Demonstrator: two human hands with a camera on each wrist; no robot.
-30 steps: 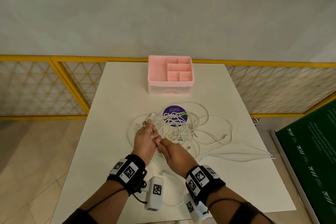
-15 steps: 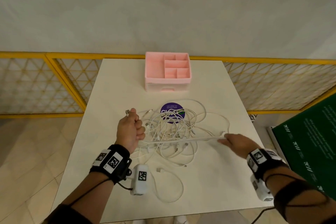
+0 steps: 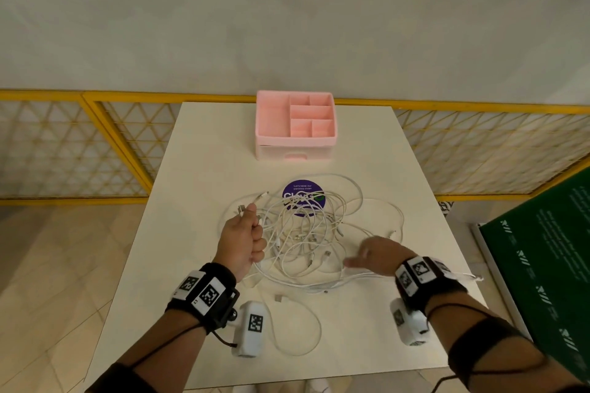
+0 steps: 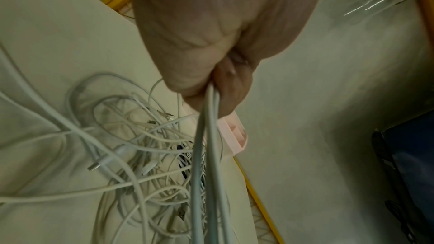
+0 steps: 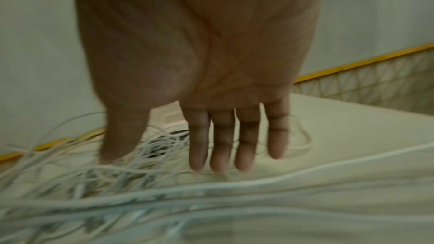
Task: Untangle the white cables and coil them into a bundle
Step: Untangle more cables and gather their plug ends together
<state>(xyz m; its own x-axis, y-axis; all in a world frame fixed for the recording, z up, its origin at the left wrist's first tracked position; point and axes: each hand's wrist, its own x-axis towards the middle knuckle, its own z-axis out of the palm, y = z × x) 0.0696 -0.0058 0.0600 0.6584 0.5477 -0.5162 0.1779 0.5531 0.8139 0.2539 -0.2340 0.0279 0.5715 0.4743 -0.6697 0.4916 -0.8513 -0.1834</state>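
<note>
A tangle of white cables [image 3: 306, 233] lies in the middle of the white table [image 3: 198, 169], partly over a purple round sticker [image 3: 303, 196]. My left hand [image 3: 244, 239] is a fist at the tangle's left edge and grips white cable strands [image 4: 206, 146]; a plug end [image 3: 241, 208] sticks out above the fist. My right hand [image 3: 373, 254] hovers over the tangle's right side with straight fingers [image 5: 220, 142] and holds nothing. A long cable [image 3: 367, 279] runs under it toward the table's right edge.
A pink compartment organizer [image 3: 295, 124] stands at the table's far end. A yellow lattice fence [image 3: 64, 143] runs behind the table. A green board [image 3: 549, 265] leans at the right. A loose cable loop [image 3: 303, 329] lies near the front edge.
My right hand pulled a cable out to the right, let it go and came back toward the tangle, fingers now straight. My left hand kept its grip.
</note>
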